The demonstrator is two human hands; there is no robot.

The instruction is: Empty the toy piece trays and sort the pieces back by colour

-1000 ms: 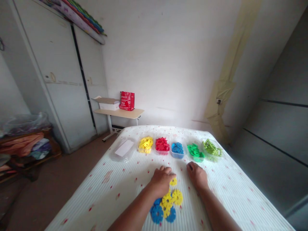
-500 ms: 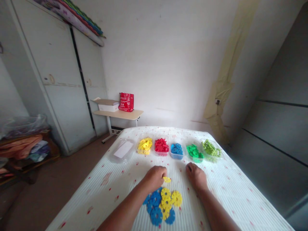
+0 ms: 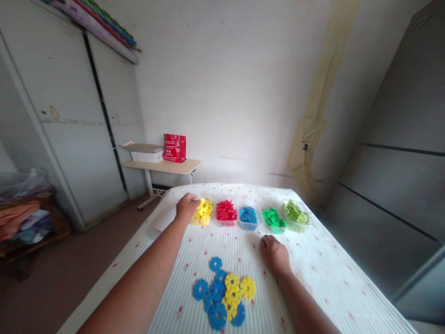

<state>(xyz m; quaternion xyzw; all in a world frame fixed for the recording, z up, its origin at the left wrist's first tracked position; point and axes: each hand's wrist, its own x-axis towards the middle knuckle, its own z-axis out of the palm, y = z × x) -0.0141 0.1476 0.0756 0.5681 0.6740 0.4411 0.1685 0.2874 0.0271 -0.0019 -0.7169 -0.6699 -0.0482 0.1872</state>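
My left hand (image 3: 187,205) is at the left rim of a clear tub of yellow notched plastic discs (image 3: 204,209). Its fingers are curled, with their tips against the yellow discs; whatever they pinch is hidden. My right hand (image 3: 273,249) rests on the tablecloth as a loose fist, nothing visible in it, just below the tub of green pieces (image 3: 273,218). Between my forearms lies a group of flat blue discs (image 3: 217,315) and yellow discs (image 3: 232,294), several overlapping. Two blue discs, one being the upper one (image 3: 215,264), lie apart at its edge.
Tubs of red pieces (image 3: 226,211), blue pieces (image 3: 248,216) and light green pieces (image 3: 296,213) stand in the same row. A clear lid or tray (image 3: 160,223) sits partly behind my left arm. A side table (image 3: 163,165) holds a red bag (image 3: 174,148) and a white box (image 3: 147,155).
My left hand has gone from above the disc group, where it held a yellow disc, forward and left to the yellow tub. My right hand stays put. The view has shifted slightly.
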